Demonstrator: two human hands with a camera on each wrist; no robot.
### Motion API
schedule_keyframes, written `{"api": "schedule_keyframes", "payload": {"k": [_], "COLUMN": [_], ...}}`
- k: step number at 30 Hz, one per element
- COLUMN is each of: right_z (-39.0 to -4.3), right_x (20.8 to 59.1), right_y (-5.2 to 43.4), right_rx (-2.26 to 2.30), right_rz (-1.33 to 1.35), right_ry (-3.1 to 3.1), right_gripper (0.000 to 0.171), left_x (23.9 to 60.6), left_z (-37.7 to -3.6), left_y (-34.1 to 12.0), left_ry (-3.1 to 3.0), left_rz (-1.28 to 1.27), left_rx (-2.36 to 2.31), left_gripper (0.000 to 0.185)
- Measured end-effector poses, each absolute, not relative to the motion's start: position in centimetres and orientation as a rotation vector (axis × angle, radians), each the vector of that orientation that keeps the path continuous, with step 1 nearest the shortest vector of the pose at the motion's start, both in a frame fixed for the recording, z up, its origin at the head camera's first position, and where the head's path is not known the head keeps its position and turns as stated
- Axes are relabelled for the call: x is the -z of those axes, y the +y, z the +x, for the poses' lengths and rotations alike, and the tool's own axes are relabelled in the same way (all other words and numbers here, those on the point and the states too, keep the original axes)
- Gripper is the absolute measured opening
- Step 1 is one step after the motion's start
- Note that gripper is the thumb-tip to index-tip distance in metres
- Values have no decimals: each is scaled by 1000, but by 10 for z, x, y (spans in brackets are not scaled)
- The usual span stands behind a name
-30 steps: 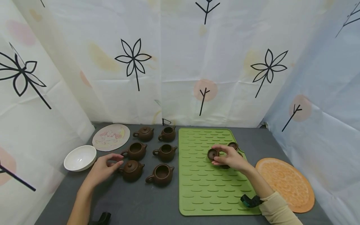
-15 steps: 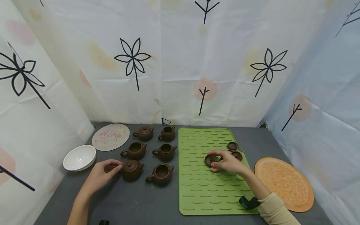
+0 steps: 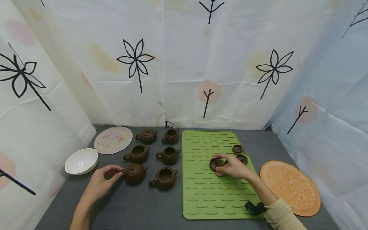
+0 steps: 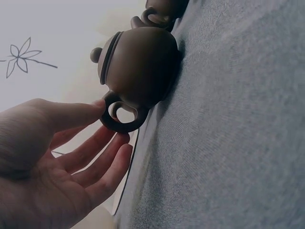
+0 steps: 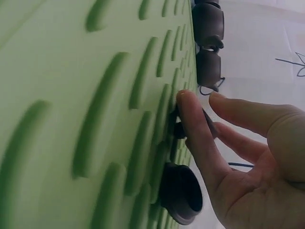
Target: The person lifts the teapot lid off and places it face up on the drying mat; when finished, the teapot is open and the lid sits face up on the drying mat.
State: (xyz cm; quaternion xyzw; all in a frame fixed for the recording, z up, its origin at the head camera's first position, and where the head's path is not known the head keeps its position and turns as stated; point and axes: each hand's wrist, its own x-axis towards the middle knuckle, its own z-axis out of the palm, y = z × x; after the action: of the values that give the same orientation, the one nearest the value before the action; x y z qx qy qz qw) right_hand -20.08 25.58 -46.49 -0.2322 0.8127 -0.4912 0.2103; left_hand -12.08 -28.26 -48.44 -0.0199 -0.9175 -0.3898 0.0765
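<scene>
small brown clay lid point(image 3: 214, 163) — round, upturned, hollow

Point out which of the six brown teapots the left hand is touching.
The front-left teapot, nearest the white bowl. The left hand touches its handle. It has its lid on; the others stand apart from the hand.

Bare left forearm, cream right sleeve point(image 3: 283, 215), dark teal-edged wrist strap point(image 3: 254, 207) (camera mount)
</scene>
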Motion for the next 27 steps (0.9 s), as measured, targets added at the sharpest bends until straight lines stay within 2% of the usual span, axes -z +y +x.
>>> {"api": "schedule_keyframes", "payload": {"k": [15,27], "right_z": [-207,-210], "right_x": [447,428], "right_y": [235,120], "right_rx": [1392,1494], "right_rz": [-751,-895], "right_ry": [2238,1928], "right_gripper": [63,55], "left_x": [486,487], "left_z": [-118,-117], "left_y": [-278,-277], "left_ry": [-2669,-2673], "left_rz": [-32,-1], "left_rx": [1129,1146], "left_gripper": [13,14]}}
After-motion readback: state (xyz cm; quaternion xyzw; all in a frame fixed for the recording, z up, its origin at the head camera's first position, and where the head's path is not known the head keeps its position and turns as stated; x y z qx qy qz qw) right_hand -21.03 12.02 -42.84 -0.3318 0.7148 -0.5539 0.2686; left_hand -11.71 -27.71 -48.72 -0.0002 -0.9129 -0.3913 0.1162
